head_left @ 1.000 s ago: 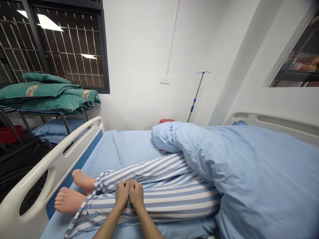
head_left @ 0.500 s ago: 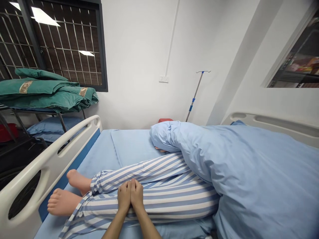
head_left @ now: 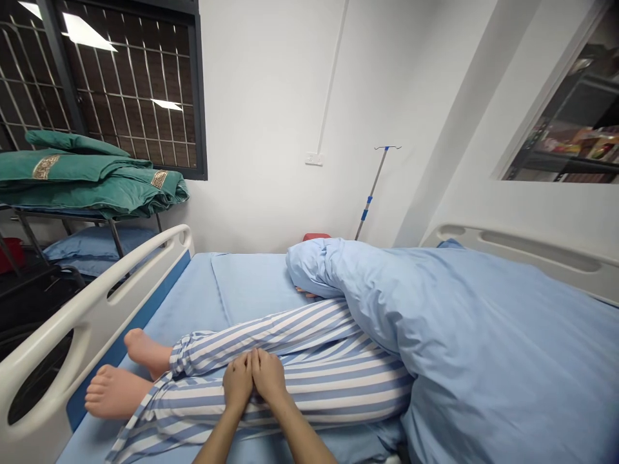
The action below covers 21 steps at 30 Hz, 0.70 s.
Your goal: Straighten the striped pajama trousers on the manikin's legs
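My left hand (head_left: 238, 381) and my right hand (head_left: 267, 374) are held side by side, their inner edges touching. Both have their fingers curled under, and nothing shows in them. Below them are the legs in blue-and-white striped trousers (head_left: 333, 383) of a figure lying on the bed; I cannot tell whether my hands touch the cloth. Two bare feet (head_left: 118, 391), smooth like a manikin's, stick out at the left. A light blue quilt (head_left: 464, 335) covers the figure from the thighs to the right. Some fingertips (head_left: 305, 292) show under its folded edge.
A cream bed end board (head_left: 91, 322) stands at the left, another (head_left: 522, 248) at the far right. Beyond the bed are a drip pole (head_left: 370, 193) and a red object (head_left: 316, 236). Green folded bedding (head_left: 91, 180) lies on a metal-framed rack below a barred window (head_left: 135, 90).
The view has shifted slightly, moving the bed and quilt a little left in it. My right wrist has turned outward a little; both hands stay together over the striped trousers.
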Motion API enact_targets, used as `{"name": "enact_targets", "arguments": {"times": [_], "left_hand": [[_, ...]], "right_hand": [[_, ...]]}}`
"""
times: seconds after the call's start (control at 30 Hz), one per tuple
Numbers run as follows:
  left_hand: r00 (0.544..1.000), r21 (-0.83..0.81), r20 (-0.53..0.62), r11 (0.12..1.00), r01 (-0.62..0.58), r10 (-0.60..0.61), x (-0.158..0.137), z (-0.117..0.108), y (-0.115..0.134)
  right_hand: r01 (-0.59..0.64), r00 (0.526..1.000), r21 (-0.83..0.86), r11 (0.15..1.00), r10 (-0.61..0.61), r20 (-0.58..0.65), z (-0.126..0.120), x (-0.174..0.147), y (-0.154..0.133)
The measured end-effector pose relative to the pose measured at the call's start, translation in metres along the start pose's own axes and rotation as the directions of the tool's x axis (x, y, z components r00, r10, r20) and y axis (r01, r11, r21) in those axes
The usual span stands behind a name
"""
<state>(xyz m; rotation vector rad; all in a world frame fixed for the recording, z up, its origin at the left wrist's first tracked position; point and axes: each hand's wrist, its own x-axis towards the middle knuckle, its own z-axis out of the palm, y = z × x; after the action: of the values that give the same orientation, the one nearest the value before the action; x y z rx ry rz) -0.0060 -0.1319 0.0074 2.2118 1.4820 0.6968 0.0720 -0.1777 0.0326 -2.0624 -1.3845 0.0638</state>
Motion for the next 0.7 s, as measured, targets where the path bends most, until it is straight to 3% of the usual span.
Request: {"name": "enact_targets", "arguments": {"times": [0.13, 0.4, 0.57, 0.7], "left_hand": [[0.999, 0.089, 0.047, 0.996, -0.024, 0.02, -0.001, -0.002, 0.005], [0.993, 0.173, 0.118, 0.985, -0.017, -0.003, -0.005, -0.01, 0.017], [0.994, 0.05, 0.1, 0.998, 0.047, -0.052, -0.002, -0.009, 0.019], [0.997, -0.222, 0.073, 0.974, 0.04, -0.025, 0.007, -0.004, 0.031]], "right_hand": [[-0.031, 0.999, 0.019, 0.999, 0.032, -0.025, 0.002, -0.006, 0.008], [-0.065, 0.988, 0.265, 0.962, 0.1, -0.121, 0.011, -0.005, 0.022], [-0.086, 0.971, 0.413, 0.907, 0.169, -0.169, 0.014, -0.001, 0.028], [-0.097, 0.962, 0.516, 0.851, 0.214, -0.172, 0.014, 0.0, 0.03]]}}
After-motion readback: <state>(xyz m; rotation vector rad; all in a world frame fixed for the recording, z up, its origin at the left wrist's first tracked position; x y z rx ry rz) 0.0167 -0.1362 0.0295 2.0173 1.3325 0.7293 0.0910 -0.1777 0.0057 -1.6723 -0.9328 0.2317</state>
